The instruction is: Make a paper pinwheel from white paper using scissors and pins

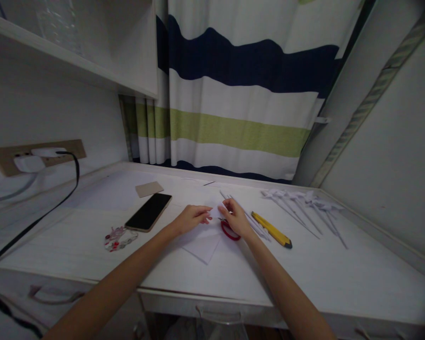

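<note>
Between my hands is a small white piece of paper [216, 212], raised a little over the desk. My left hand [194, 218] pinches its left edge with thumb and fingers. On the other side, my right hand [235, 216] grips the paper's right edge. Below them a flat white paper sheet [202, 248] lies on the desk with one corner toward me. Red-handled scissors [230, 230] rest under my right hand, their blades mostly hidden. Several thin white paper sticks [258, 225] lie just right of that hand, beside a yellow utility knife [274, 230].
Paper pinwheels on sticks [304, 203] lie in a group at the right. On the left are a black phone [148, 212], a beige card [149, 189] and a beaded bracelet [118, 238]. A black cable [53, 208] hangs from the wall socket [38, 156] across the desk's left end.
</note>
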Demonstrator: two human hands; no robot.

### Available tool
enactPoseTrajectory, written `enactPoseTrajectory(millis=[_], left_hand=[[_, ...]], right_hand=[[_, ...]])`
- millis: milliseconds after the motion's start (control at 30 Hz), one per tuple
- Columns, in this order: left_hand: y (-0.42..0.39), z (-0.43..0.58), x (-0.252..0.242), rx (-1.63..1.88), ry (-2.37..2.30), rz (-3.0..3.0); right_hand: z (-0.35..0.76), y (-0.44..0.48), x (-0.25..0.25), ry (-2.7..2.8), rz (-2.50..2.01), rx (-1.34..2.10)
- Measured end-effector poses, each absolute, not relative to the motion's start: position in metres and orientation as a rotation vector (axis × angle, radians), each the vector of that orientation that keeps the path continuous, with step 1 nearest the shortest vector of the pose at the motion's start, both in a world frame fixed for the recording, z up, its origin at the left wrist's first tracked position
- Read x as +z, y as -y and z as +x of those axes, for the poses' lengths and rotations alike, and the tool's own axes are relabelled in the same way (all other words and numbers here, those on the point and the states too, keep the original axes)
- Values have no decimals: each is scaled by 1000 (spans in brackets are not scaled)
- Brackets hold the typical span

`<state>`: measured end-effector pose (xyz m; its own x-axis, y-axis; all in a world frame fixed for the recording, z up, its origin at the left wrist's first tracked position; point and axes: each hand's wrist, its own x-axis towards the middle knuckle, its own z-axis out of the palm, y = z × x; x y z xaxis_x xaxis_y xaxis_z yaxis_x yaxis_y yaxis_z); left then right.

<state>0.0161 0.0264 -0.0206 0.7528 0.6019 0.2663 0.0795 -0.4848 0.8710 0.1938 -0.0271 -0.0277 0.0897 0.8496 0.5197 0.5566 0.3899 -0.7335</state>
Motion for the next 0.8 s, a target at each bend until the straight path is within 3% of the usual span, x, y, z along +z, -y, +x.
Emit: enactPoseTrajectory(millis=[800], left_hand=[[-14, 12, -5, 985, -607, 2344]], right_hand=[[196, 33, -14, 1751, -1131, 353]])
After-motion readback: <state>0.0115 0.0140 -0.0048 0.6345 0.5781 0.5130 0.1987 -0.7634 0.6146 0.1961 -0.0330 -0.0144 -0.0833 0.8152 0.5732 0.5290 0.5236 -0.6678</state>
